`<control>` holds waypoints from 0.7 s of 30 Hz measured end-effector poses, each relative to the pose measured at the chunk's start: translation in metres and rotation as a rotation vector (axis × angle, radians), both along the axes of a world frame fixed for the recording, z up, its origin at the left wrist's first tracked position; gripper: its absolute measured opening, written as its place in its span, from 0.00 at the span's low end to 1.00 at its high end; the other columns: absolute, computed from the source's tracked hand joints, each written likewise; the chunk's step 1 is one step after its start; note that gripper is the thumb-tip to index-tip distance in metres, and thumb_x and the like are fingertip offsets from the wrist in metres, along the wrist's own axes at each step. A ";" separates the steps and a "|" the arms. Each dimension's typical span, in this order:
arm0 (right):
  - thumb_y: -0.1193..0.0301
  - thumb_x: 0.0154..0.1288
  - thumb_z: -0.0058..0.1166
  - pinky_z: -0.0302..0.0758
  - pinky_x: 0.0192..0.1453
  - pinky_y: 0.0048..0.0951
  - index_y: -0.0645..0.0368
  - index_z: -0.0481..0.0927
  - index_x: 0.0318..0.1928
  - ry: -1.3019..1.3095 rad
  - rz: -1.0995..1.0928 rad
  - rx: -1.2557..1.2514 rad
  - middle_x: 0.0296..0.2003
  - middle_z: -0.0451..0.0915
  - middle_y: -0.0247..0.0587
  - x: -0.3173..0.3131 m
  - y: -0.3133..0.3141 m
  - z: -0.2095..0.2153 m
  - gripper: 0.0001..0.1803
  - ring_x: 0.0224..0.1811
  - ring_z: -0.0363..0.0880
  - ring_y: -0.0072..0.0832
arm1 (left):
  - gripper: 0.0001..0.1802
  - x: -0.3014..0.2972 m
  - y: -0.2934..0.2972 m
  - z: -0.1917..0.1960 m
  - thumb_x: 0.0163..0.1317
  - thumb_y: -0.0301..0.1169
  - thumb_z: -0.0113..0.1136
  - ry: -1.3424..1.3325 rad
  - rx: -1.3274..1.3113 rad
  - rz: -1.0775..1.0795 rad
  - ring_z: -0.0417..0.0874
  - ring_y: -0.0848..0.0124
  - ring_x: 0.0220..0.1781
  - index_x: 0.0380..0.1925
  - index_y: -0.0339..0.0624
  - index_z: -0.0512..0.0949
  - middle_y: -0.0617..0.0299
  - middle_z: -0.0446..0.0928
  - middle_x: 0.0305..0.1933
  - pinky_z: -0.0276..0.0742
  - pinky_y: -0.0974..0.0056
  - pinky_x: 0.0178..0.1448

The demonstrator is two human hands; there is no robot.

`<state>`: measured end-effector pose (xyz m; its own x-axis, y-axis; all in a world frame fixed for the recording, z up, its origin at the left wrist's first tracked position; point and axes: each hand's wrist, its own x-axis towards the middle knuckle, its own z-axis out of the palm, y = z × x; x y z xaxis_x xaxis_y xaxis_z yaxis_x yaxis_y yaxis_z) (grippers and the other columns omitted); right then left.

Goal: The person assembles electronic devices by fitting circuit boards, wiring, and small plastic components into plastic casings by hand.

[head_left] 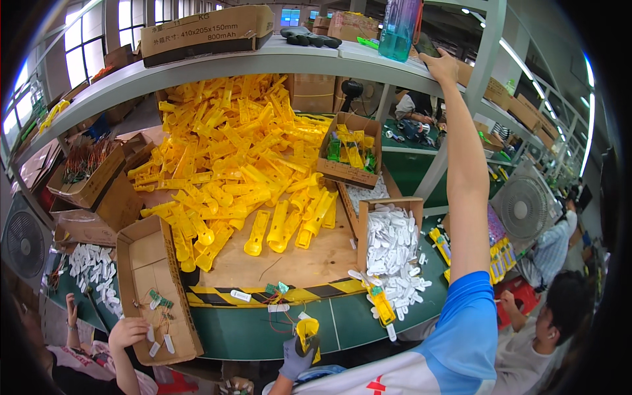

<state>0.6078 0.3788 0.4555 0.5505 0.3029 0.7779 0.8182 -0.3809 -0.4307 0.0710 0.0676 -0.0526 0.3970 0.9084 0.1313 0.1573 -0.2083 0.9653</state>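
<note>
At the lower middle, my left hand wears a grey glove and is closed round a yellow plastic shell. My right hand is bare and raised high to the metal shelf, its fingers on a dark object whose kind I cannot make out. Just left of it stands a blue-purple bottle. Small green circuit boards with thin wires lie on the bench edge above my left hand. Another yellow shell rests to the right, beside loose white plastic pieces.
A big heap of yellow shells covers the wooden board. Cartons hold white pieces and yellow and green parts. At left, a co-worker's hand reaches into a long carton. Another person sits at right.
</note>
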 end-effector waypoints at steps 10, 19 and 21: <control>0.41 0.42 0.65 0.71 0.65 0.43 0.51 0.78 0.62 -0.019 -0.016 -0.004 0.58 0.78 0.54 0.008 0.005 -0.001 0.46 0.62 0.76 0.46 | 0.15 0.002 0.004 0.002 0.55 0.32 0.67 -0.050 0.021 0.007 0.85 0.52 0.34 0.42 0.39 0.80 0.50 0.83 0.33 0.78 0.59 0.37; 0.43 0.53 0.55 0.68 0.68 0.41 0.58 0.76 0.61 0.045 0.051 -0.555 0.63 0.73 0.53 0.030 0.027 0.020 0.41 0.66 0.72 0.47 | 0.14 0.001 0.003 0.012 0.56 0.35 0.68 -0.004 0.070 0.049 0.84 0.50 0.32 0.40 0.40 0.79 0.49 0.82 0.31 0.78 0.58 0.35; 0.44 0.59 0.50 0.67 0.68 0.41 0.58 0.77 0.61 -0.057 -0.018 -0.522 0.63 0.74 0.53 0.059 0.018 0.028 0.37 0.66 0.71 0.48 | 0.14 0.001 0.000 0.005 0.57 0.36 0.68 0.013 0.065 0.061 0.84 0.50 0.32 0.39 0.40 0.79 0.49 0.81 0.31 0.78 0.57 0.34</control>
<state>0.6671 0.3965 0.4836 0.5204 0.6490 0.5550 0.8261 -0.5471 -0.1348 0.0718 0.0680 -0.0472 0.3429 0.9207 0.1862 0.1839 -0.2602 0.9479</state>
